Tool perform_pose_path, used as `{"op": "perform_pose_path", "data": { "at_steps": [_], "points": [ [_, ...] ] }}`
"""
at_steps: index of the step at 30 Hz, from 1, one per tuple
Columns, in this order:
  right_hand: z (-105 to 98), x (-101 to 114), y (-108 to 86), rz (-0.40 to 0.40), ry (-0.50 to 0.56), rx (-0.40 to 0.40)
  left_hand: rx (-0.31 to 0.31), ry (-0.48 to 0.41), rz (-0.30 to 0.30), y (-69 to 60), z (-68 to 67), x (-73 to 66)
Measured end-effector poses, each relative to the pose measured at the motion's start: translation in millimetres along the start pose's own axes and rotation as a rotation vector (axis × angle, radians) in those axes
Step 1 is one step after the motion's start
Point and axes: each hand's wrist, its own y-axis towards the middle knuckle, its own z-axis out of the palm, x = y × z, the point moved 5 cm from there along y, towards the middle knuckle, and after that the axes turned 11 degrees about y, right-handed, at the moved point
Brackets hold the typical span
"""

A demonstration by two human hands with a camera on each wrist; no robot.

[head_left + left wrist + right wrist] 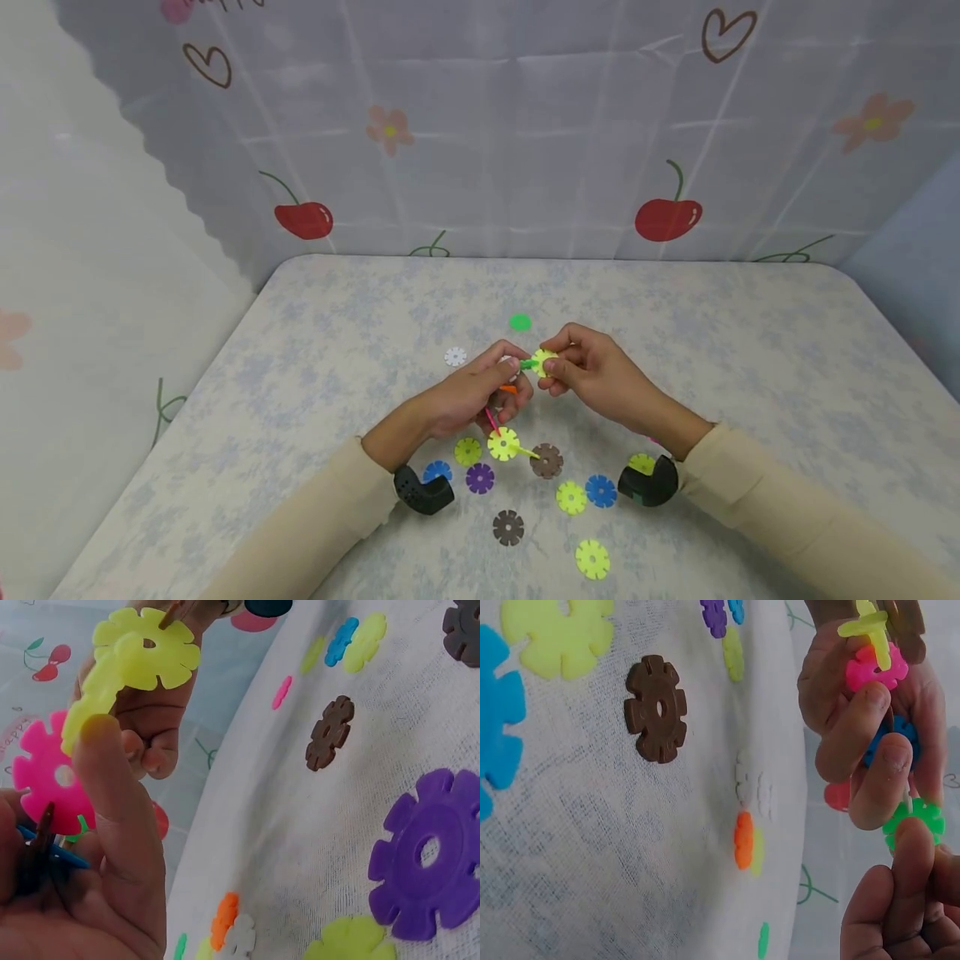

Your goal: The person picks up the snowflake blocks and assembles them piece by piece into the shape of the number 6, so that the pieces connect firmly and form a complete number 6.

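A pale cloth [750, 358] with faint blue-grey blotches covers the counter [337, 317], whose far corners are rounded. Behind it hangs a greyish curtain [495, 175] printed with red cherries [303, 221] and orange flowers [391, 131]; a whiter sheet [97, 250] closes the left side. Above the counter's middle, the left hand [480, 392] has its grip clamped round a chain of linked discs [497, 440], which trails below it to a brown disc [542, 467]. The right hand [603, 379] has its grip pinched together on a lime disc [541, 362] at the chain's other end. Loose on the cloth, beyond the hands, lie a green disc [521, 322] and a white disc [450, 357]; nearer the person are a purple disc [475, 473], a blue disc [601, 485] and several yellow-green discs [592, 553]
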Motion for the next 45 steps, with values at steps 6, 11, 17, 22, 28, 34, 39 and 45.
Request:
{"op": "perform_pose_path", "data": {
  "at_steps": [6,11,17,22,28,34,39,45],
  "points": [
    [2,5,7.2,-0.042,-0.098,0.022,-0.063,-0.011,-0.055,-2.6,-7.8,5.5],
    [1,6,17.0,-0.048,-0.097,0.015,-0.154,-0.055,-0.117,-4.2,-13.2,11.7],
    [-1,2,20.9,-0.011,-0.068,0.005,-0.196,-0.083,-0.108,-6.2,-16.3,13.5],
    [-7,-10,24.8,0.057,-0.108,0.017,-0.252,-0.106,-0.096,-8.5,-20.8,13.4],
    [4,-28,36.6,0.03,-0.428,0.162,-0.307,-0.122,-0.106,-13.1,-27.2,14.9],
    [27,-29,47.3,-0.095,-0.711,0.252,-0.298,-0.143,-0.088,-15.9,-25.4,11.5],
    [29,-28,45.2,0.029,-0.756,0.282,-0.278,-0.137,-0.08,-14.9,-23.0,10.3],
    [21,-26,35.8,0.014,-0.687,0.237,-0.297,-0.132,-0.092,-13.7,-23.6,12.7]
  ]
}}
